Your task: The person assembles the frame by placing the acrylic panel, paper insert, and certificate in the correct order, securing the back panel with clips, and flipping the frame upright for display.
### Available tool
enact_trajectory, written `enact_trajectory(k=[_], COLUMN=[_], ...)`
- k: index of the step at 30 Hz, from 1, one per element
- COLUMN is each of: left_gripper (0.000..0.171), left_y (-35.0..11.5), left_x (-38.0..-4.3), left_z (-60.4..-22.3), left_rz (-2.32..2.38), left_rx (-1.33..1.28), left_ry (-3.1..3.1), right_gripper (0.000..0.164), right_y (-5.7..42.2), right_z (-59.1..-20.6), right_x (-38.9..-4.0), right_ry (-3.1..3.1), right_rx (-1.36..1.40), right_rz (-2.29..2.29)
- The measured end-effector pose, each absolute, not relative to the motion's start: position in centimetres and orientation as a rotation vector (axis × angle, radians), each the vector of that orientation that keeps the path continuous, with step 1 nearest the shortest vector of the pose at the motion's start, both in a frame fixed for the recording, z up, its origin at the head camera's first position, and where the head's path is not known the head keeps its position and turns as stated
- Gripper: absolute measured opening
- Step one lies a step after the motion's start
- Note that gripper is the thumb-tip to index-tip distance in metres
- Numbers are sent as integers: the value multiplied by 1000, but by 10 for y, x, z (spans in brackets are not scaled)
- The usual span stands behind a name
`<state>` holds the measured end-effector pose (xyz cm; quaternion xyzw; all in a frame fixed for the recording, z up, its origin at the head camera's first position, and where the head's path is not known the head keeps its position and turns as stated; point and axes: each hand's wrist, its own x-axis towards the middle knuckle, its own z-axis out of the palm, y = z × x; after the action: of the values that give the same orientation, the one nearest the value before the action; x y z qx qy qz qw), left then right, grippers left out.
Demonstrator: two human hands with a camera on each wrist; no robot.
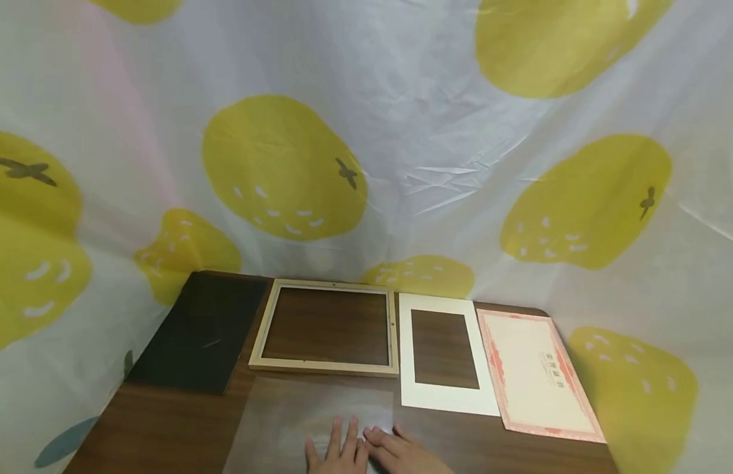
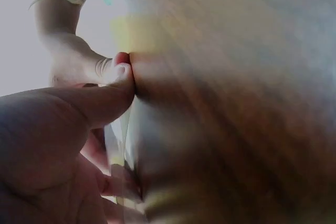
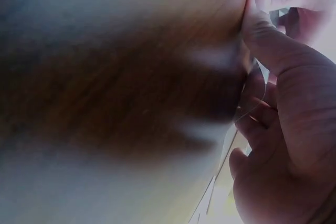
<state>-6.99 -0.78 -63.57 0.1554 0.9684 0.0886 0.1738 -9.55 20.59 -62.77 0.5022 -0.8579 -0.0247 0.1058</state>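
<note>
1. Two hands, left hand [image 1: 340, 457] and right hand [image 1: 404, 454], rest side by side, fingers extended on one transparent sheet [image 1: 271, 421]; whether they pinch it, I cannot tell.
2. That sheet lies on the tabletop [image 1: 159, 428], its near part cut off in the head view and blurred in both wrist views.
3. Farther out lie one black board [image 1: 200, 336], one wooden frame [image 1: 325, 367], one white mat [image 1: 449, 398] with one window, and one certificate [image 1: 526, 375], its lettering too small to read.
4. Fruit-printed cloth [image 1: 402, 184] hangs behind, cut off above.
</note>
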Motion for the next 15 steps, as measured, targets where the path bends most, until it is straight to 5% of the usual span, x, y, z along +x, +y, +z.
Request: enact_trajectory(k=[5,10,15], left_gripper=[91,98,99], left_y=[-11,-16,-24], left_x=[-79,-90,-96], left_z=[-634,-635,-635], left_rz=[361,455,543], left_rx=[434,404,355], left_ry=[2693,2634,2623], right_gripper=[65,43,77], right_y=[205,205,201], right_z=[-634,-647,-632], right_x=[-98,-103,-95], right_ry=[-2661,-2668,-2738], right_rx=[1390,1154,867], right_rz=[142,607,1042])
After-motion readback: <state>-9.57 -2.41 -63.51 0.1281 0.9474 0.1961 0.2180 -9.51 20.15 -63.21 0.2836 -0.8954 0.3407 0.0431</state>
